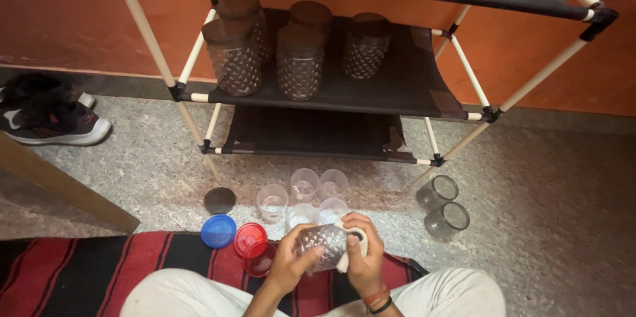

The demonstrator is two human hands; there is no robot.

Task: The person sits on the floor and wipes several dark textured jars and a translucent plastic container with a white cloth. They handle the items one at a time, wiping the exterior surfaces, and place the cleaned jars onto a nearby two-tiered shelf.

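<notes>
Only one view here, from a camera worn on the head. Looking down and forward from above a seated person's lap. Very near at the bottom edge: the left hand (286, 265) and right hand (363, 256) close under the camera, with pale trouser legs (172, 294) just below. Farther off in the middle: the speckled floor (550, 224). Farthest at the top: a black shelf rack (371, 85) facing the camera, against an orange wall (59, 12). No second view to share anything with.
</notes>
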